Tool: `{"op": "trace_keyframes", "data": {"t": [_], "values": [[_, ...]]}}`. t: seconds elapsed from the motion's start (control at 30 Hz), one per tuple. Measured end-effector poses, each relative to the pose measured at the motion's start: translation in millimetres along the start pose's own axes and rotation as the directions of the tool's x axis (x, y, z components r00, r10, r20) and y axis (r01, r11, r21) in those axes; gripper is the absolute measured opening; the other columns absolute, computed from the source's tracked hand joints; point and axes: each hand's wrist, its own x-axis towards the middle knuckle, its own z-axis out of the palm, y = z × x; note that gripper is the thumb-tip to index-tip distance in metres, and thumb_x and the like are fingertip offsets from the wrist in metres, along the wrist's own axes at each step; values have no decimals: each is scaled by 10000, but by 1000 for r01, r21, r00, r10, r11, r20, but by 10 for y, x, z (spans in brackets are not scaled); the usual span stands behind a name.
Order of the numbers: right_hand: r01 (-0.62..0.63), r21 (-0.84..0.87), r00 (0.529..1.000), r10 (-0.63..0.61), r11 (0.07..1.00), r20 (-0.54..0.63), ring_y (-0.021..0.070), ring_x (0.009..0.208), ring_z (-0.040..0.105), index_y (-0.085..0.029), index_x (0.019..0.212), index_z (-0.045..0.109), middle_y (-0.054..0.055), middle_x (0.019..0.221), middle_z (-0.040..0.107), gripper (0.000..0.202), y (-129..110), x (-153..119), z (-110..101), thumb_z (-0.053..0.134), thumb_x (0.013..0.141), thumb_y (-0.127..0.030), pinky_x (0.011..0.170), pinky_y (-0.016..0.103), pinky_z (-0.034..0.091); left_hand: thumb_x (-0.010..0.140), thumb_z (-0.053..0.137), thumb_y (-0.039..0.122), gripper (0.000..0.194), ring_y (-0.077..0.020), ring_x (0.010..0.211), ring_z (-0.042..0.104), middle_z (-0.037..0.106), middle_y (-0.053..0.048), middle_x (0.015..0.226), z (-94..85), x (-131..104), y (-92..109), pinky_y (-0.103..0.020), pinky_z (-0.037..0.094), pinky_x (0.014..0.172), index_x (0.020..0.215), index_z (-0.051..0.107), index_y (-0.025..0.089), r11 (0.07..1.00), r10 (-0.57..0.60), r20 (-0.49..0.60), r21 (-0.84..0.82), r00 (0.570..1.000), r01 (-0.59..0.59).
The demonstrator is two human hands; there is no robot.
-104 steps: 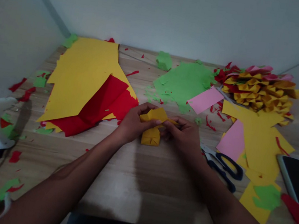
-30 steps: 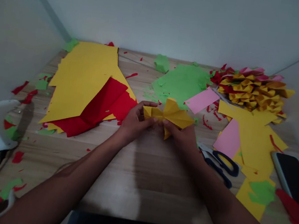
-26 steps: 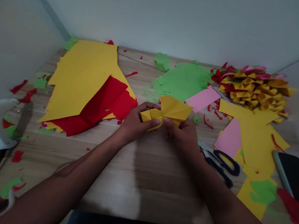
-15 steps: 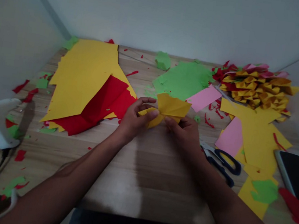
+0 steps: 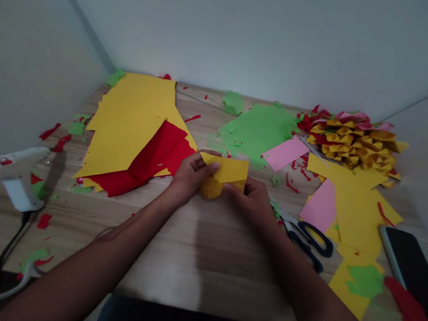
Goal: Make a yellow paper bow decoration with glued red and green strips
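Pale walls [image 5: 231, 35] are standing behind and at both sides of a wood-grained counter [image 5: 157, 248], and the light is being rather dim. Near the middle of this counter, a folded yellow paper [image 5: 232, 170] is being held between the two hands. The left hand [image 5: 189, 178] is pinching its left part, with the thumb lying on the paper and the fingers closing on it. The right hand [image 5: 254, 198] is gripping the lower right part in the same manner, its thumb tip pressing near the middle fold. So the fingers of both hands are leaving no open space except the thickness of the paper.

On the left side, large yellow sheets [image 5: 132, 117] are lying, and red paper [image 5: 150, 159] is showing at their lower right. Nearer to the left edge, a white glue gun [image 5: 21, 170] is standing with a black cord [image 5: 11, 246] coming from its bottom. Behind the hands, green paper [image 5: 260, 127] is spreading, and a pink piece [image 5: 285, 152] is lying at its right. A pile of folded paper pieces [image 5: 356, 140] is occupying the far right corner. In front of it, yellow cut-outs [image 5: 363, 203] are resting. Scissors [image 5: 308, 240] are lying beside the right forearm, and a phone [image 5: 414, 263] is resting farther right.
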Motion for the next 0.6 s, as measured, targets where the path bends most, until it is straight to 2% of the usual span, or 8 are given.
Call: {"op": "trace_keyframes", "data": {"t": [0.13, 0.23, 0.33, 0.47, 0.6], "values": [[7, 2, 994, -7, 1000, 110, 122, 595, 535, -163, 832, 714, -7, 711, 666, 275, -20, 2, -47, 686, 797, -433, 547, 226, 403, 742, 788, 467, 316, -73, 529, 543, 632, 34, 746, -94, 101, -9, -224, 451, 502, 847, 650, 203, 988, 156, -162, 25, 974, -154], [3, -13, 993, -2, 1000, 117, 101, 549, 469, -163, 753, 657, -31, 641, 599, 287, -18, 14, -92, 671, 792, -446, 525, 218, 363, 704, 824, 439, 342, -85, 583, 568, 611, 39, 776, -133, 138, 10, -234, 473, 533, 858, 615, 216, 972, 236, -196, 49, 952, -230], [14, -38, 995, -11, 999, 103, 90, 531, 437, -169, 680, 592, -42, 599, 552, 295, -4, 37, -119, 675, 774, -436, 521, 216, 342, 694, 835, 388, 303, -105, 696, 601, 626, 13, 821, -128, 124, 65, -252, 505, 651, 817, 624, 210, 946, 314, -164, 141, 935, -293], [16, -67, 992, -8, 998, 125, 82, 514, 402, -175, 620, 549, -48, 562, 496, 333, -9, 47, -117, 687, 753, -448, 485, 212, 295, 737, 791, 390, 262, -166, 912, 611, 655, -43, 893, -100, 68, 130, -304, 503, 848, 680, 625, 195, 882, 432, -67, 239, 900, -406], [18, -85, 985, -4, 996, 172, 69, 511, 367, -165, 614, 565, -53, 565, 467, 365, -14, 33, -88, 699, 757, -472, 478, 208, 266, 751, 790, 400, 271, -178, 973, 615, 674, -42, 932, -82, 16, 128, -321, 464, 932, 660, 635, 198, 850, 453, 55, 273, 890, -450]]}}
